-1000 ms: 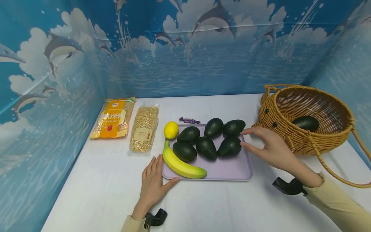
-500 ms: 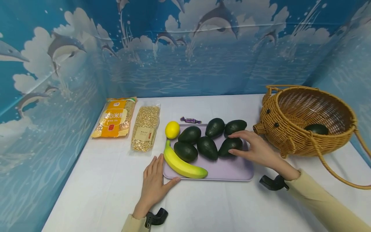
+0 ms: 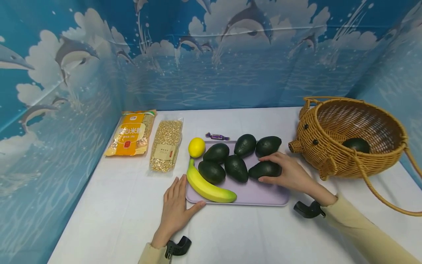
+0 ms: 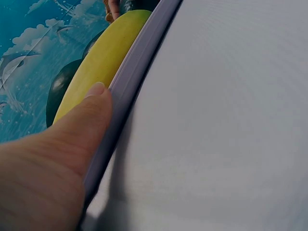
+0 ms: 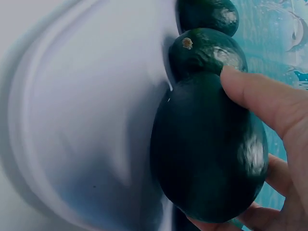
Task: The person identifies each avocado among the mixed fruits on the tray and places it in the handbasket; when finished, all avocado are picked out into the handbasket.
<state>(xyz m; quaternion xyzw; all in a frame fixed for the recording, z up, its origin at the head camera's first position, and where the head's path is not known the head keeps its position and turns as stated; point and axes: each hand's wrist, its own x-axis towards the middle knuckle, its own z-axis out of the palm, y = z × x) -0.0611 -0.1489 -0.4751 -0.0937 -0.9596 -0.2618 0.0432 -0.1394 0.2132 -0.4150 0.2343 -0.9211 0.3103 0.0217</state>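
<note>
On the lilac tray (image 3: 260, 199) lie several dark green avocados, a yellow banana (image 3: 211, 189) and, at its back left corner, a lemon (image 3: 196, 147). My right hand (image 3: 290, 172) grips the rightmost front avocado (image 3: 265, 169) between thumb and fingers; the right wrist view shows that avocado (image 5: 209, 149) close up, with fingers partly under it. At the tray's front left corner my left hand (image 3: 176, 207) lies flat, fingers straight on the cloth and thumb along the rim. The left wrist view shows the thumb (image 4: 89, 113) against the tray edge beside the banana.
A wicker basket (image 3: 356, 163) shaped like a pig stands at the right with one avocado (image 3: 356, 145) inside. A wrapped candy (image 3: 217, 136) lies behind the tray. Two grain packs, one orange (image 3: 131, 134) and one clear (image 3: 166, 145), lie to the left.
My right hand has moved left from the tray's right edge and taken hold of the front right avocado, which has turned and shifted slightly right. The avocado in the basket has rolled. My left hand stays put.
</note>
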